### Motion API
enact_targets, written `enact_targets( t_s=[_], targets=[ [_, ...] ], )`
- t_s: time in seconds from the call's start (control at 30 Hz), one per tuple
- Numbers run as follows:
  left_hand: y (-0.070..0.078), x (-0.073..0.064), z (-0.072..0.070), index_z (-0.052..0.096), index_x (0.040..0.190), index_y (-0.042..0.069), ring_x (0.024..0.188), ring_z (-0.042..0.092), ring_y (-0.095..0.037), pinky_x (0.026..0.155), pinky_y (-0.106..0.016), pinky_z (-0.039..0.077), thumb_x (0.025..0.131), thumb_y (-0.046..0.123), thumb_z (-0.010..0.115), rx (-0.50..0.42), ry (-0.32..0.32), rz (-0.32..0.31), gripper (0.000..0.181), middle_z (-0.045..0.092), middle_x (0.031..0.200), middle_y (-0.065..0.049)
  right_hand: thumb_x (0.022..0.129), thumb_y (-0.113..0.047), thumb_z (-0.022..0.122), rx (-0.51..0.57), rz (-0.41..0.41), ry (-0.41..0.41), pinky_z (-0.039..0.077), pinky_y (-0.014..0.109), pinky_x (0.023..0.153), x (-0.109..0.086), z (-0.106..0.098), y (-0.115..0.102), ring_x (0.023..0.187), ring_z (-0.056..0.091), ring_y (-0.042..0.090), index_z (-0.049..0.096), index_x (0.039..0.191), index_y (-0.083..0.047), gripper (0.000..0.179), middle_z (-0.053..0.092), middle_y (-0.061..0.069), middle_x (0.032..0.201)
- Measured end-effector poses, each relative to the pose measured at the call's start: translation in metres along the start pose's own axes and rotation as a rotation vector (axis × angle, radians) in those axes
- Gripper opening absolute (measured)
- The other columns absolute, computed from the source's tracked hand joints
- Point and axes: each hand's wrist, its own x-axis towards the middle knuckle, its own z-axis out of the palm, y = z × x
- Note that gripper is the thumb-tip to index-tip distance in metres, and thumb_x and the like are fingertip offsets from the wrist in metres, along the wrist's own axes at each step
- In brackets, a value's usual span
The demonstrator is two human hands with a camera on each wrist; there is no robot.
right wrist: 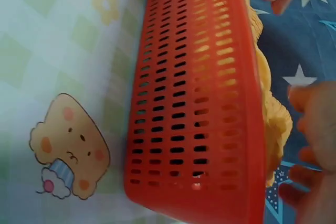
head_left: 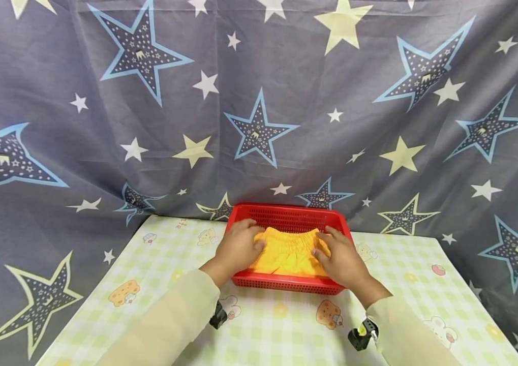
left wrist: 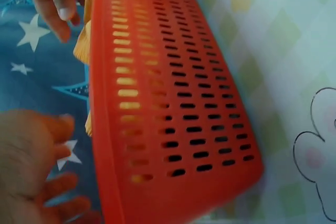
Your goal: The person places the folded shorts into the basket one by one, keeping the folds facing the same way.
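A yellow cloth garment with a gathered, elastic-looking edge lies in a red plastic basket. My left hand hovers over the basket's left side, next to the garment's left end. Over the right side is my right hand, near the garment's other end. Both wrist views show loosely bent, spread fingers with nothing between them. In the right wrist view, yellow cloth bulges above the basket rim, apart from the right hand. The garment's lower part is hidden inside the basket.
The basket stands at the back of a table with a green-and-white checked cloth printed with cartoon figures. A grey curtain with stars hangs right behind it. Each wrist wears a small black strapped device.
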Motion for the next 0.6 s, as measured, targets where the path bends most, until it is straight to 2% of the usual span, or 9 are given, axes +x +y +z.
enact_targets(
  t_s=[0.1,0.2,0.27,0.47,0.6],
  targets=[
    [0.002,-0.005,0.004,0.077,0.118,0.011,0.125,0.059,-0.031,0.107,-0.047,0.045,0.095,0.027,0.074,0.025,-0.118,0.048,0.028,0.067,0.129,-0.010,0.099,-0.027,0.069,-0.015,-0.004,-0.131,0.035,0.062,0.112,-0.005,0.005,0.000,0.138,0.043,0.047,0.055,0.146,-0.002,0.055,0.048,0.027,0.149],
    [0.000,-0.008,0.007,0.078,0.115,0.012,0.119,0.064,-0.028,0.102,-0.045,0.050,0.093,0.023,0.075,0.026,-0.208,0.021,0.025,0.071,0.120,-0.006,0.100,-0.027,0.068,-0.013,0.060,-0.231,0.039,0.060,0.109,-0.008,0.008,0.001,0.135,0.049,0.043,0.050,0.150,-0.004,0.059,0.054,0.021,0.146],
    [-0.002,-0.009,0.009,0.078,0.116,0.011,0.118,0.064,-0.026,0.100,-0.045,0.051,0.093,0.021,0.074,0.011,-0.248,0.000,0.026,0.073,0.117,-0.005,0.100,-0.028,0.068,-0.012,0.091,-0.268,0.041,0.058,0.108,-0.008,0.008,0.002,0.133,0.053,0.039,0.049,0.151,-0.005,0.060,0.057,0.018,0.144],
    [-0.006,-0.009,0.013,0.078,0.118,0.011,0.119,0.063,-0.027,0.101,-0.046,0.050,0.093,0.021,0.074,0.005,-0.279,-0.009,0.027,0.072,0.119,-0.005,0.101,-0.029,0.067,-0.006,0.082,-0.300,0.043,0.058,0.107,-0.008,0.011,0.003,0.131,0.054,0.038,0.047,0.153,-0.005,0.061,0.058,0.016,0.144],
    [-0.009,-0.011,0.014,0.075,0.121,0.010,0.121,0.062,-0.028,0.108,-0.048,0.044,0.096,0.026,0.070,0.014,-0.258,0.005,0.029,0.071,0.121,-0.007,0.101,-0.028,0.067,0.025,0.081,-0.231,0.041,0.058,0.109,-0.011,0.010,0.005,0.134,0.051,0.038,0.047,0.152,-0.003,0.061,0.056,0.017,0.146]
  ],
)
